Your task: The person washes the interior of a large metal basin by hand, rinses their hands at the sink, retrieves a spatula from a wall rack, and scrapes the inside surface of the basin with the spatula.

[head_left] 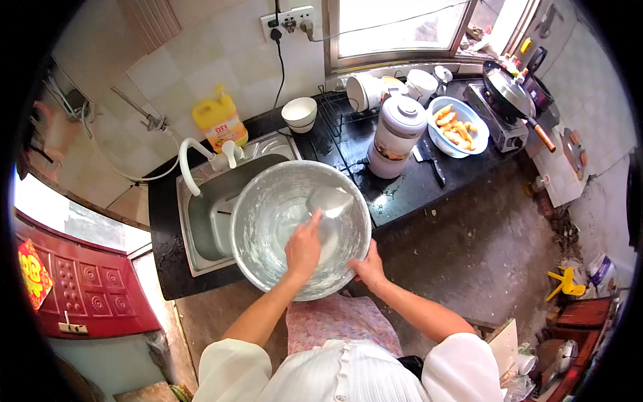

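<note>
A large metal basin (251, 251) with whitish residue on its inner wall is tilted in front of me, overlapping the sink's right side. My left hand (303, 251) reaches inside it, fingers closed and index finger stretched along a scraper-like tool. The tool's broad shiny blade (329, 200) lies against the basin's far inner wall; its handle is mostly hidden by my hand. At the basin's near right rim, my right hand (368, 264) grips the edge, thumb at the rim and the other fingers partly hidden.
Left of the basin are the steel sink (195, 251) and white faucet (187, 171). A yellow jug (218, 120) and white bowls (299, 115) stand behind. Rightward are a blender-like appliance (395, 137), a knife (431, 163), a bowl of orange-yellow pieces (459, 130) and a stove (502, 134) with a pan.
</note>
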Motion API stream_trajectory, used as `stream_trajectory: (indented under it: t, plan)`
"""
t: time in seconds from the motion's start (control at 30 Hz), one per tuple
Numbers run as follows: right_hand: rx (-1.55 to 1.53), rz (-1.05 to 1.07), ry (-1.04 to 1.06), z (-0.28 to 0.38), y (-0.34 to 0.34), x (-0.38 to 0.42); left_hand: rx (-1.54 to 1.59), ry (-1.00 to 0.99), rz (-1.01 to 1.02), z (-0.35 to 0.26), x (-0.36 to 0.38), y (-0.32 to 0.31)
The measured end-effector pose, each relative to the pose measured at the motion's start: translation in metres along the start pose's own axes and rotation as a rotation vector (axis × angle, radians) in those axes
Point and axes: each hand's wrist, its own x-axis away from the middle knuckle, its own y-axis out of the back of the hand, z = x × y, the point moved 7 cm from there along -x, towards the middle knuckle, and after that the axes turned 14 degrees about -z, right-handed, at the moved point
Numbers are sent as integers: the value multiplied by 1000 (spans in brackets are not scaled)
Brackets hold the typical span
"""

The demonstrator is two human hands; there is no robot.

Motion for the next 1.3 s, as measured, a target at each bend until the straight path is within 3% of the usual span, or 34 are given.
stream_trajectory:
  t: [0.1,0.17,0.23,0.33,0.43,0.53,0.63,0.77,0.87,1.0,1.1,1.17,1.2,1.3]
  plan:
    - [0,-147,164,13,7,-35,334,-4,-238,23,-30,-4]
    - [-73,-127,137,20,5,-43,488,195,-217,55,-40,-23]
    - [-61,-118,177,13,-1,-59,773,888,113,42,-25,-19]
    - [7,-165,200,11,-2,-54,872,1011,8,60,-38,-31]
    - [11,-170,263,13,-6,-53,807,971,-93,59,-47,-31]
    - [6,-191,338,19,-9,-51,564,786,103,38,-35,-43]
    - [21,-191,363,26,-8,-53,544,681,354,32,-13,-55]
    - [13,-210,399,33,-9,-56,556,677,21,48,-30,-40]
    - [12,-176,355,24,-16,-61,653,819,0,50,-44,-33]
    - [4,-217,405,41,-12,-62,415,519,394,39,-8,-56]
    - [0,-212,427,37,-11,-71,384,452,478,35,3,-47]
    - [-7,-194,428,28,-18,-70,487,575,281,41,-17,-42]
    - [15,-121,320,25,-23,-68,539,638,180,46,-24,-40]
    - [34,-157,365,42,-21,-60,624,828,173,68,-24,-60]
